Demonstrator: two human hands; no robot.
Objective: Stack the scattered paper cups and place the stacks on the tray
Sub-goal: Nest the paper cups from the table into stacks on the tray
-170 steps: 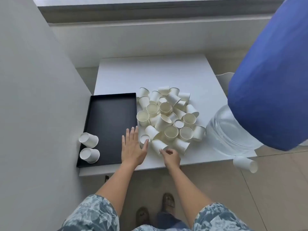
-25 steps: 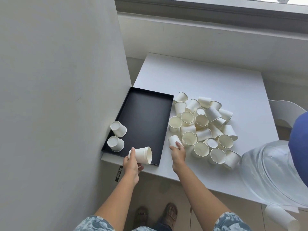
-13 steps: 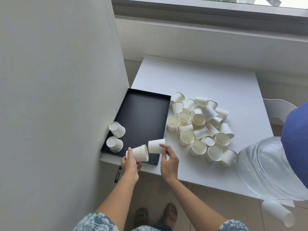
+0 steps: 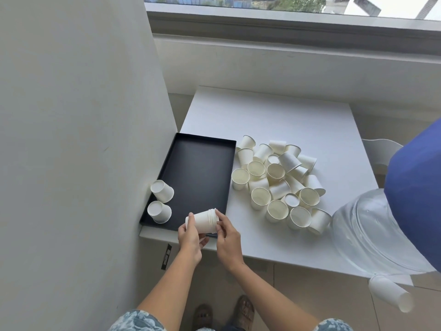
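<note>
A short stack of white paper cups (image 4: 204, 221) lies sideways in my left hand (image 4: 190, 237), above the near right corner of the black tray (image 4: 198, 177). My right hand (image 4: 227, 237) touches the stack's rim end with its fingertips. Two upside-down cups (image 4: 161, 201) sit on the tray's left side near the wall. A heap of several loose cups (image 4: 276, 185) lies on the white table (image 4: 274, 115) just right of the tray.
A grey wall (image 4: 71, 139) runs close along the tray's left. A clear water jug (image 4: 372, 235) with a blue top lies at the table's right corner, a cup (image 4: 391, 295) below it. A window ledge is behind; my feet show under the table edge.
My right hand picked a cup from the heap, carried it left and pushed it into the stack held by my left hand; the two hands now meet at the stack.
</note>
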